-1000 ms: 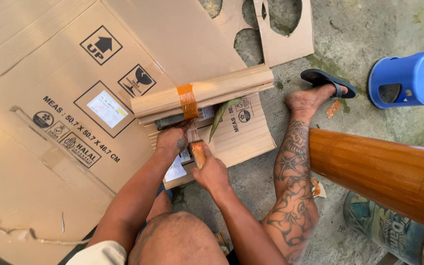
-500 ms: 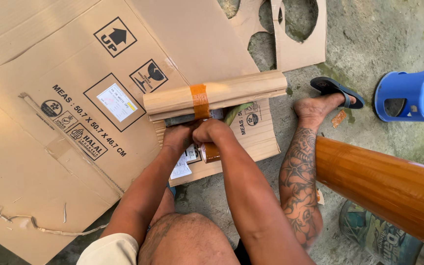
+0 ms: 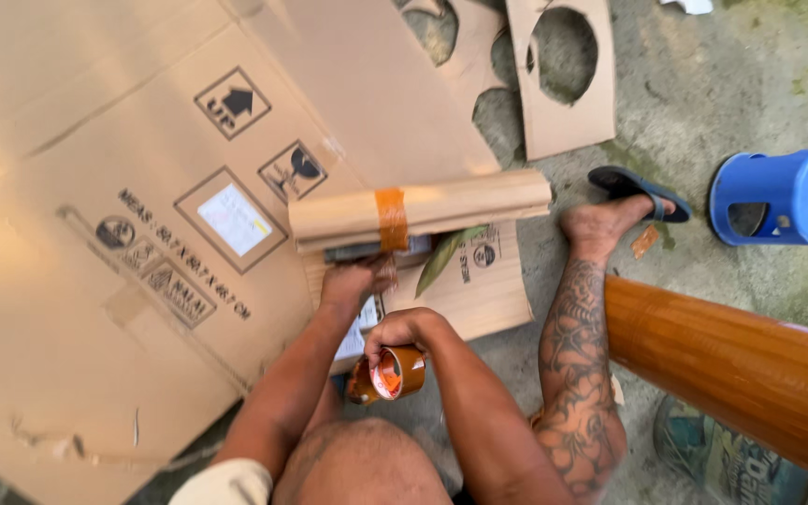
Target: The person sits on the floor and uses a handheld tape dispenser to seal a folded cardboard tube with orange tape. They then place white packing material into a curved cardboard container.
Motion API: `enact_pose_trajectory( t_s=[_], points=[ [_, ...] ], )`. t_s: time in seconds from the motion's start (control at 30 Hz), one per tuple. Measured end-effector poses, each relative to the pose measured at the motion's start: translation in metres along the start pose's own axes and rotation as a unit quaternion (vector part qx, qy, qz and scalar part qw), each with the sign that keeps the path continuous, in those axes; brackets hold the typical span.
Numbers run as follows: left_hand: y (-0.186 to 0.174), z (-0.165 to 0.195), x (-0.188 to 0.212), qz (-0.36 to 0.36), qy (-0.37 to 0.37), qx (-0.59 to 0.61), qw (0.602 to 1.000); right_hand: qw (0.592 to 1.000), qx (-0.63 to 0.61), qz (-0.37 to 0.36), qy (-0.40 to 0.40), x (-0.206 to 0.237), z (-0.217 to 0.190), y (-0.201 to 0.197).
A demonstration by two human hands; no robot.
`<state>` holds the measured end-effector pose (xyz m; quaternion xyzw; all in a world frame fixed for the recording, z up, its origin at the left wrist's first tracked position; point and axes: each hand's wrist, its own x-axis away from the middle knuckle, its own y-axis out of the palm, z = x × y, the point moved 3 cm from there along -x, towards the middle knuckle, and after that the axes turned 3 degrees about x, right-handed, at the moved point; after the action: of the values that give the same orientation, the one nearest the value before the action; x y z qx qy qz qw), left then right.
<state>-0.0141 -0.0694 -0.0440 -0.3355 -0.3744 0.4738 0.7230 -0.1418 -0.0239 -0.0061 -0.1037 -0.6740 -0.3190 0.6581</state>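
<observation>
The person sits on the concrete floor (image 3: 703, 103) with the work directly ahead. The right hand (image 3: 404, 332) grips a roll of brown packing tape (image 3: 390, 374); the fingers curl over the top of the roll and close around it, so the roll hangs just below the knuckles, near the person's chest. The left hand (image 3: 348, 283) lies forward of the right, fingers bent and pressing down at the near edge of a rolled cardboard bundle (image 3: 460, 208). Whether these fingers pinch a loose tape end cannot be told; the area is blurred. A band of brown tape (image 3: 391, 219) already wraps the bundle near its middle. The bundle lies crosswise on a small cardboard sheet (image 3: 488, 290), beyond both hands and touching the left fingertips only. A large flattened cardboard box (image 3: 95, 234) spreads to the left. A cardboard piece with a round cutout (image 3: 563, 122) lies beyond the bundle. To the right stand a blue plastic stool (image 3: 783, 196) on its side and a long brown-wrapped cylinder (image 3: 731, 369), well apart from the hands.
</observation>
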Motion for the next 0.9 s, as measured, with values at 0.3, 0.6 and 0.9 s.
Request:
enact_pose_trajectory(
  t_s=[0.3,0.6,0.9],
  points=[
    [0.029,0.015,0.025,-0.06,0.004,-0.105,0.993,0.884,0.345,0.204,-0.241,0.068,0.118,0.057],
    [0.011,0.02,0.045,-0.011,0.043,-0.003,0.999,0.859,0.227,0.361,-0.285,0.082,0.184,0.1],
    [0.008,0.016,0.122,0.172,0.057,0.169,0.969,0.866,0.1,0.39,-0.297,0.092,0.193,0.098]
  ],
)
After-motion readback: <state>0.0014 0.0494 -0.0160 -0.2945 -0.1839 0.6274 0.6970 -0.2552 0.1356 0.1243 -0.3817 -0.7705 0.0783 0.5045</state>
